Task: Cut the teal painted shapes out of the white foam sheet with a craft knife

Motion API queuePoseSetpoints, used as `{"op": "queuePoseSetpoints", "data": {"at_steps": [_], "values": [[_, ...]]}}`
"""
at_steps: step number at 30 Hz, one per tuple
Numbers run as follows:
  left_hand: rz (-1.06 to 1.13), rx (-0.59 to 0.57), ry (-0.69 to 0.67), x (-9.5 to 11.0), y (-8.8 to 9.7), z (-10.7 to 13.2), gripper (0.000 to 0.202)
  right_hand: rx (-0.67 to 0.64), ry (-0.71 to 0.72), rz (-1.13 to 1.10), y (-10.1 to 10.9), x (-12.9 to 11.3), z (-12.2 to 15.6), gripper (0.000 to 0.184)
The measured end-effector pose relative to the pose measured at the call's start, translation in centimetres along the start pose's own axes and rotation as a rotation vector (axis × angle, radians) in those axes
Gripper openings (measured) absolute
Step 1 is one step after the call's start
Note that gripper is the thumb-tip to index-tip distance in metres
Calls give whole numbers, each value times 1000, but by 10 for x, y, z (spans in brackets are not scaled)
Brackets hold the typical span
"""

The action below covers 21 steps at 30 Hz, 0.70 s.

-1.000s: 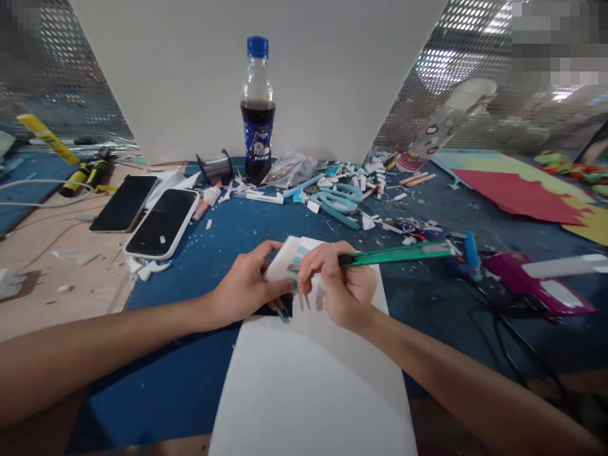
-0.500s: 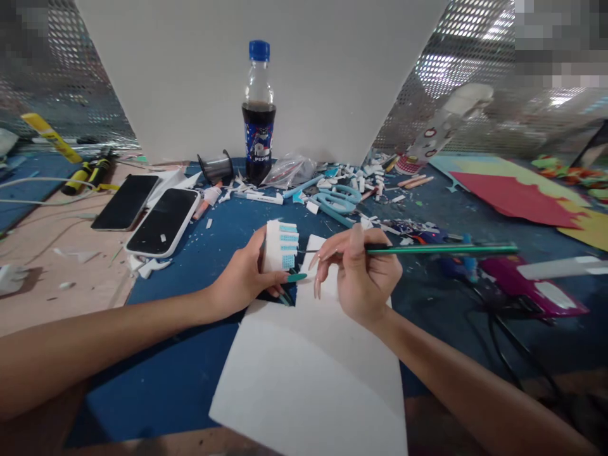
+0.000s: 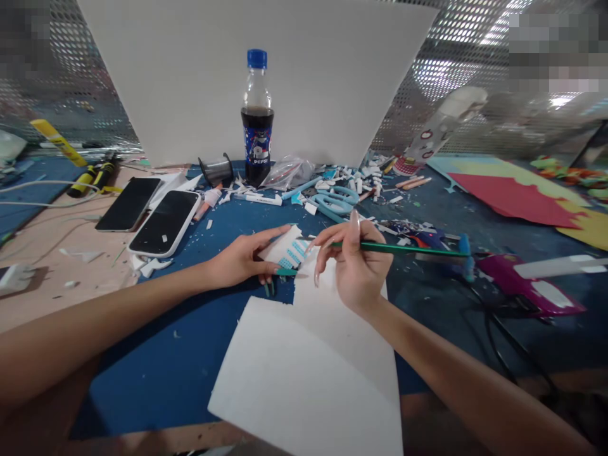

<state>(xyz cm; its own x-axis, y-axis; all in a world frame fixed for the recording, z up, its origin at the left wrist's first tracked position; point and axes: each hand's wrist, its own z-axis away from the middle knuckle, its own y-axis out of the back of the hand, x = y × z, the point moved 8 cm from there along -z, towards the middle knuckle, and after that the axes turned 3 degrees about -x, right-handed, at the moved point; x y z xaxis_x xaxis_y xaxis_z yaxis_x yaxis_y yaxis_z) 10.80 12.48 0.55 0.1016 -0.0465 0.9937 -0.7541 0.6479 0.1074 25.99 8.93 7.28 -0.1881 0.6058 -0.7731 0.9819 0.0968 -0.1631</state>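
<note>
My left hand (image 3: 242,259) pinches a small white foam piece with light blue squares (image 3: 286,249), tilted just above the blue mat. My right hand (image 3: 354,266) grips a green utility knife (image 3: 408,249) whose handle points right; its blade end sits beside the small piece. Both hands hover over the far end of a large white foam sheet (image 3: 313,373) lying on the blue cutting mat (image 3: 161,354).
A Pepsi bottle (image 3: 257,120) stands before a white board (image 3: 256,76). Two phones (image 3: 164,221) lie at left. Light blue scissors (image 3: 337,201), paper scraps and pens lie behind the hands. A magenta glue gun (image 3: 532,285) and coloured paper sheets (image 3: 517,196) are at right.
My left hand has tipped the small piece from upright to leaning right and lowered it. The knife hand has shifted slightly left. The large white sheet has rotated a little.
</note>
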Motion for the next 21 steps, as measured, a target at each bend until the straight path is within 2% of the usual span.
{"op": "queuePoseSetpoints", "data": {"at_steps": [4,6,10,15,21], "values": [[1,70,-59,2,6,-2,81,150,16,155,15,2,-4,22],[-5,98,-89,3,9,-2,76,166,-24,297,22,8,-7,25],[-39,137,-138,7,13,-2,54,24,-148,452,24,27,-13,30],[-82,175,-156,9,17,-1,50,-154,-271,441,10,45,-9,50],[-124,229,-175,9,23,-2,48,-179,-386,389,-2,51,-4,50]]}}
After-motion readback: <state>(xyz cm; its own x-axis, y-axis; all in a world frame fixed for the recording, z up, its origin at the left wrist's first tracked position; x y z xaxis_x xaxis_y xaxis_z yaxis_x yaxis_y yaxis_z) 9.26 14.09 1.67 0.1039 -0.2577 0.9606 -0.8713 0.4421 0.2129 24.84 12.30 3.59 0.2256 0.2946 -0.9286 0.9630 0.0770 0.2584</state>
